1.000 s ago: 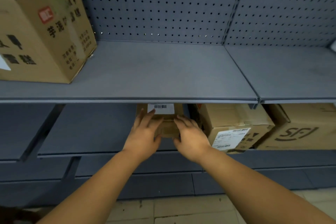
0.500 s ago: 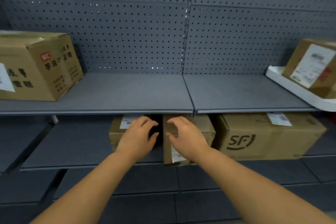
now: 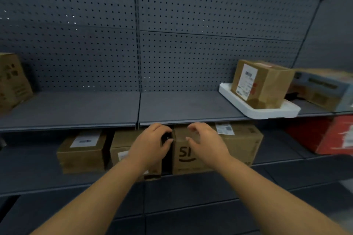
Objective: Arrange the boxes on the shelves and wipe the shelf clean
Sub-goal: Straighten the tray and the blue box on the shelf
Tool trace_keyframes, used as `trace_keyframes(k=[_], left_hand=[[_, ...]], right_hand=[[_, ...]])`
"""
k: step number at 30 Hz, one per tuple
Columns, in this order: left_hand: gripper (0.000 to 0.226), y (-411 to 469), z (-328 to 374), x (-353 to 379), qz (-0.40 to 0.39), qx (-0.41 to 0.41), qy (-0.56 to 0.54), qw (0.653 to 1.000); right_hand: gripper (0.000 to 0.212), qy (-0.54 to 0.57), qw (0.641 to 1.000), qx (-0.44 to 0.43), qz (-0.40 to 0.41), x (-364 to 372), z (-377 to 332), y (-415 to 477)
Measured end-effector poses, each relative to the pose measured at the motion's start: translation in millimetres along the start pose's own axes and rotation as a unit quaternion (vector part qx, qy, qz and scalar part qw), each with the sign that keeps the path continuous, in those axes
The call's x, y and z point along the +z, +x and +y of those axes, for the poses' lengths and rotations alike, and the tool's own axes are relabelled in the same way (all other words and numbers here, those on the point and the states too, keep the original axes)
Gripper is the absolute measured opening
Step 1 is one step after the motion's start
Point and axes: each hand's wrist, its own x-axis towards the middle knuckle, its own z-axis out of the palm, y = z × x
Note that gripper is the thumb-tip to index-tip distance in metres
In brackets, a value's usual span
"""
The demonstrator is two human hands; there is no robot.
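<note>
Three brown cardboard boxes stand in a row on the lower grey shelf [image 3: 34, 173]: a small labelled box [image 3: 82, 153] at the left, a middle box [image 3: 122, 150], and a wide box with a black logo [image 3: 238, 147] at the right. My left hand [image 3: 150, 144] hovers in front of the middle box's right edge, fingers curled and apart, holding nothing. In front of the logo box's left end, my right hand [image 3: 205, 143] is spread open and empty. The upper shelf [image 3: 86, 108] is bare in its middle.
On the upper shelf a brown box [image 3: 11, 82] sits at the far left. At the right a labelled box [image 3: 261, 84] rests in a white foam tray [image 3: 267, 113], beside a blue-topped carton [image 3: 324, 89]. A red box [image 3: 334, 135] stands lower right. Perforated grey panels form the back.
Both hands have let go of the small box and moved right along the lower shelf, past the middle box toward the logo box. My view has swung right and up.
</note>
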Motion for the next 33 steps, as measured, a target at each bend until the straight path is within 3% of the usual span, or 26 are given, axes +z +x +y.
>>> trace_keyframes(k=[15,33], left_hand=[[0.027,117,107,106,-0.053,0.088,-0.105,0.989],[0.025,266,256,230,-0.102,0.207,-0.233,0.945]], right_hand=[[0.035,-0.042,0.989,0.112,0.087,-94,137,15],[0.03,-0.113,0.941,0.232,0.22,-218,305,42]])
